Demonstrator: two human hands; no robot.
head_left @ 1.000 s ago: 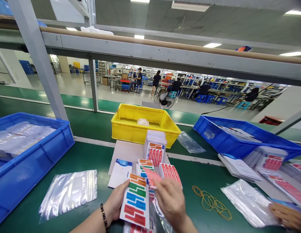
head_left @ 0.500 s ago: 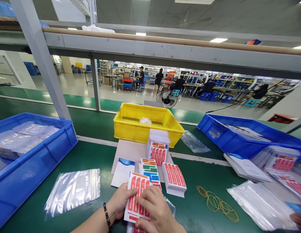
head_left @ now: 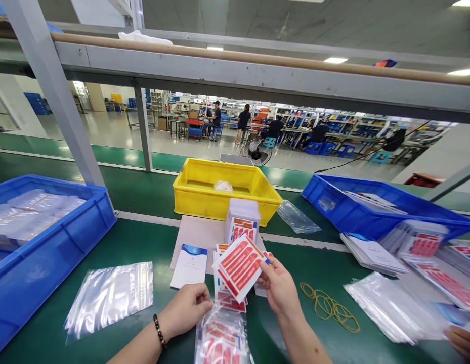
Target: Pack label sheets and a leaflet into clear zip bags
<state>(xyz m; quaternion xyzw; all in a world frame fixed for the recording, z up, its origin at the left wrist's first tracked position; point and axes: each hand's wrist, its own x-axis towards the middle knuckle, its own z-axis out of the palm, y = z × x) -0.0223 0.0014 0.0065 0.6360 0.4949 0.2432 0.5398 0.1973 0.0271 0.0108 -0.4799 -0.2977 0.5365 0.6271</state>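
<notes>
Holding sheets (head_left: 240, 268) in right hand (head_left: 279, 285)

The right hand grips the sheets by one corner, tilted, beyond the bag (head_left: 222, 346). The left hand (head_left: 186, 309) is curled at the bag's upper edge; whether it pinches the bag cannot be told. A booklet (head_left: 189, 266) lies beyond.

Red-striped sheets (head_left: 240, 268) in right fingers (head_left: 271, 272) alone; left fingers (head_left: 200, 292) moved to clear bag (head_left: 222, 339).

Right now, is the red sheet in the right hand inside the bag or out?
Out: the right hand holds the red sheet by its edge, and no clear bag covers it.
</notes>
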